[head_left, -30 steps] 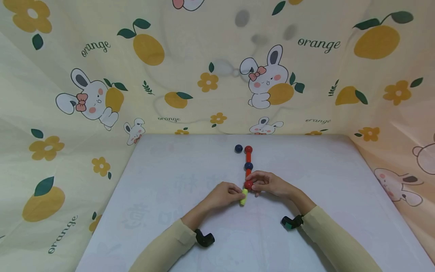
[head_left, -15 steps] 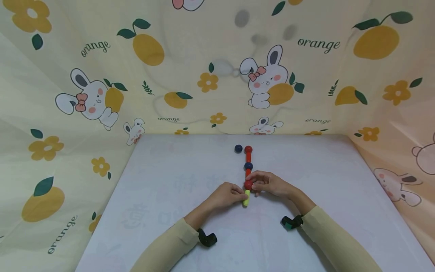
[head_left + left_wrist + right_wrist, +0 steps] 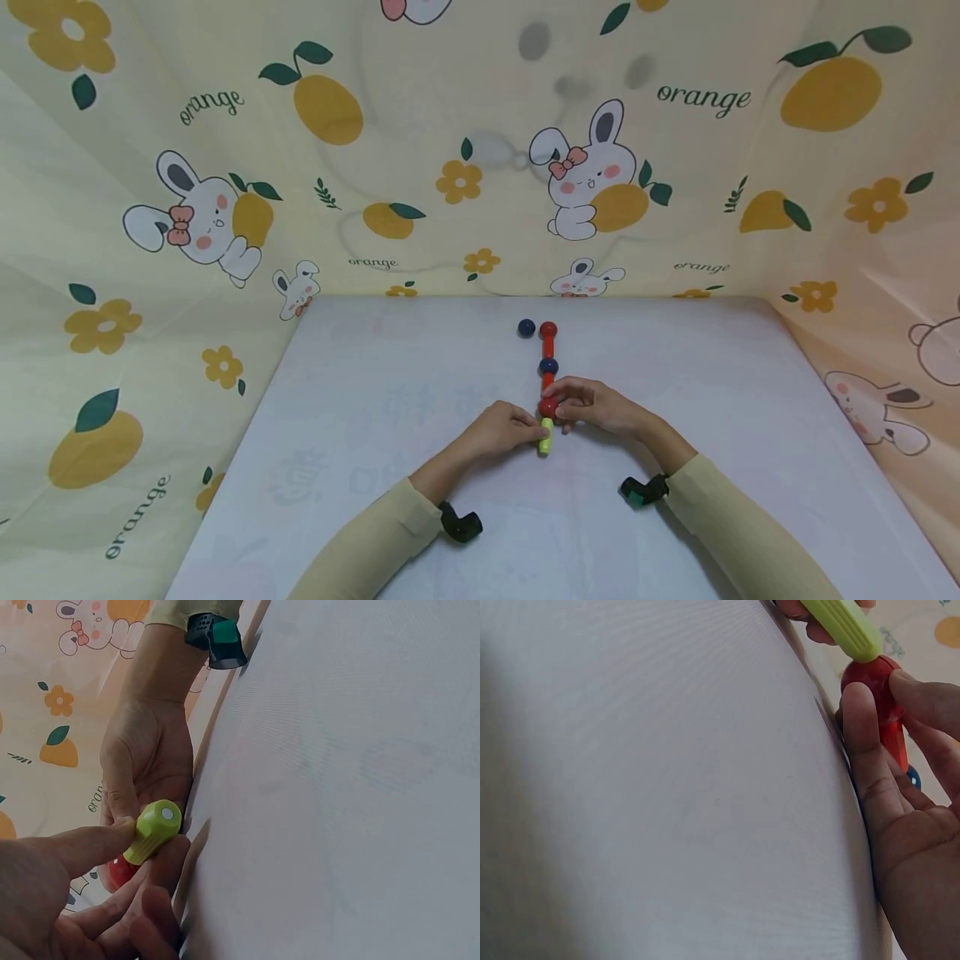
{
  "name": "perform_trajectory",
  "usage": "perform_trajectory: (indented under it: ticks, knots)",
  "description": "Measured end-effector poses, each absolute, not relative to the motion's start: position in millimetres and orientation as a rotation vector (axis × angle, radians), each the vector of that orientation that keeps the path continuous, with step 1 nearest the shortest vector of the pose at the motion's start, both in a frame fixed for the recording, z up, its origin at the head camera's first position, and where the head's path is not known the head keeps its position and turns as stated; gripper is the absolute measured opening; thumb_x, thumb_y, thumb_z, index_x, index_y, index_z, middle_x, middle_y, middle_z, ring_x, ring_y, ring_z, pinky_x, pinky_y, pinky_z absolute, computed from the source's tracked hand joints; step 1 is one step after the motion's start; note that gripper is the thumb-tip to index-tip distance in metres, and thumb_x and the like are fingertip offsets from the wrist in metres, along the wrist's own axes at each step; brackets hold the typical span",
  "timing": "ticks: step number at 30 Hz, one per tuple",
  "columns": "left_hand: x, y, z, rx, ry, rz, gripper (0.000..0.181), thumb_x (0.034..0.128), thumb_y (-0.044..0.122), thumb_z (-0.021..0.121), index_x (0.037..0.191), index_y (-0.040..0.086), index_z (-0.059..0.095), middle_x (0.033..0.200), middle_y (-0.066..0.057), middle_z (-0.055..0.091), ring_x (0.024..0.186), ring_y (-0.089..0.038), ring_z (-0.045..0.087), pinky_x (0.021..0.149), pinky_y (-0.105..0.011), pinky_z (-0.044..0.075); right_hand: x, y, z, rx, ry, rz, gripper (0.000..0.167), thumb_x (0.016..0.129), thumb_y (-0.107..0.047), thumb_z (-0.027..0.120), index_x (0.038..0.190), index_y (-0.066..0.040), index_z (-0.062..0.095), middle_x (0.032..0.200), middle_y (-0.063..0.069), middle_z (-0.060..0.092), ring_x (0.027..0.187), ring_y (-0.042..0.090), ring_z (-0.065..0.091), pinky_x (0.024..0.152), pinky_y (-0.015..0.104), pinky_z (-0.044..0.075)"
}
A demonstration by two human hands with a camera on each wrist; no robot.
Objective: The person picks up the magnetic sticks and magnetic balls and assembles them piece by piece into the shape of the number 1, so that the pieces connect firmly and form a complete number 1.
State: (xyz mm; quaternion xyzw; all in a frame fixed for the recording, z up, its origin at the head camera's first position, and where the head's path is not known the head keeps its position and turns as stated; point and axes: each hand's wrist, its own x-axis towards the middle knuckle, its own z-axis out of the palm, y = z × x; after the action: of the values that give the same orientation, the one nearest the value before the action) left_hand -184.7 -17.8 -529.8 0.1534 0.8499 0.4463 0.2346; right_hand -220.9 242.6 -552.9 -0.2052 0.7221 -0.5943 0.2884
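Observation:
My left hand (image 3: 497,432) pinches a yellow-green rod (image 3: 545,438) between thumb and fingers. In the left wrist view, a pale round spot marks the near end of this rod (image 3: 156,829). Its far end touches a red ball (image 3: 871,679) in the right wrist view. That same red ball (image 3: 548,407) is pinched by my right hand (image 3: 600,406). Beyond it a straight chain runs away from me: a red rod partly covered by fingers, a dark blue ball (image 3: 549,367), another red rod (image 3: 548,347) and a far red ball (image 3: 548,329).
A separate dark blue ball (image 3: 527,328) lies just left of the chain's far end. All of this is on a white tabletop (image 3: 375,375). Behind and at the sides hangs a printed cloth (image 3: 465,100) with rabbits and oranges. Both wrists carry small black cameras.
My left hand has shifted slightly right with the yellow-green rod, which has swung from a slant to nearly in line with the chain, below the red ball. The right hand stays in place.

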Motion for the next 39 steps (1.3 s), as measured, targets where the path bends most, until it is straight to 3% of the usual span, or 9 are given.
perform_trajectory:
  ticks: [21,39]
  knots:
    - [-185.6,-14.9,-528.8,0.390,2.359,1.183,0.030,0.0997,0.035,0.078,0.105,0.006,0.085,0.088,0.005,0.077,0.082,-0.011,0.058,0.071,-0.026,0.044,-221.3,244.8,-554.9,-0.583,1.937,-1.585,0.041,0.107,-0.012,0.067,0.146,-0.003,0.057,0.137,0.019,0.062,0.100,0.029,0.071,0.090,0.036,0.061]
    - [-184.4,-16.4,-531.6,0.427,2.351,1.226,0.030,0.1008,0.036,0.077,0.104,0.008,0.086,0.080,0.005,0.075,0.074,-0.007,0.055,0.065,-0.023,0.040,-221.6,242.4,-553.9,-0.586,1.916,-1.592,0.039,0.108,-0.009,0.064,0.146,-0.002,0.057,0.136,0.026,0.060,0.100,0.033,0.071,0.089,0.037,0.062]
